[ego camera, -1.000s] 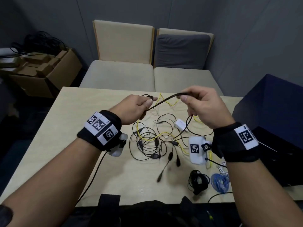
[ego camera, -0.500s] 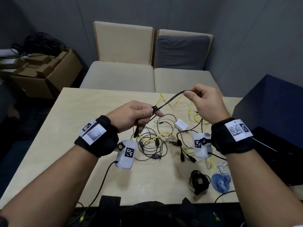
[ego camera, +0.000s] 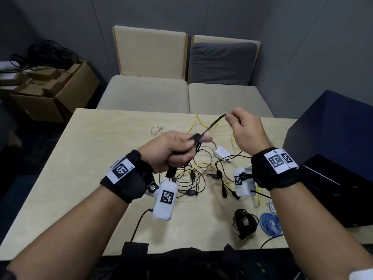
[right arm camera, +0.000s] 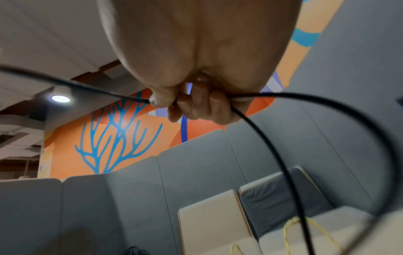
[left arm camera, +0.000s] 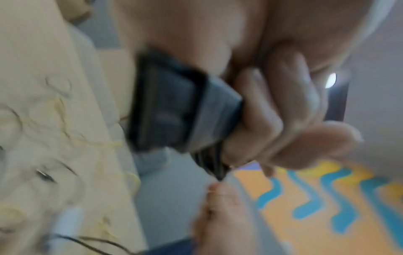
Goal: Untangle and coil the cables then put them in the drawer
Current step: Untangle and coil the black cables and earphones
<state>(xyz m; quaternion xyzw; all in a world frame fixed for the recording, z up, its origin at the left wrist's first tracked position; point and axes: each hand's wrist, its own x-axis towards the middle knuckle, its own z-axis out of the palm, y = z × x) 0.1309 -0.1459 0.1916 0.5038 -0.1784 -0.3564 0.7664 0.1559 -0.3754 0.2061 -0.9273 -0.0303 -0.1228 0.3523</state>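
Note:
A thick black cable (ego camera: 213, 124) runs taut between my two hands above the table (ego camera: 84, 158). My left hand (ego camera: 191, 142) grips its lower part in a fist; in the blurred left wrist view the fingers (left arm camera: 261, 110) curl round a black block-shaped plug (left arm camera: 179, 112). Farther back and to the right, my right hand (ego camera: 230, 118) pinches the cable's upper end; the cable (right arm camera: 316, 101) loops away from the fingers (right arm camera: 196, 105) in the right wrist view. Below the hands lies a tangle of thin black cables (ego camera: 193, 178) and a yellow cable (ego camera: 198, 164).
A white adapter (ego camera: 222, 152) lies in the tangle. A coiled black cable (ego camera: 245, 221) and a coiled blue cable (ego camera: 269, 222) sit near the table's front right. A dark blue cabinet (ego camera: 333, 142) stands to the right. Two chairs (ego camera: 149, 57) stand behind the table and cardboard boxes (ego camera: 50, 87) at far left.
The hands have drawn apart: the right one rose and moved away to the right, the left one sank toward me. More black cable now stretches between them.

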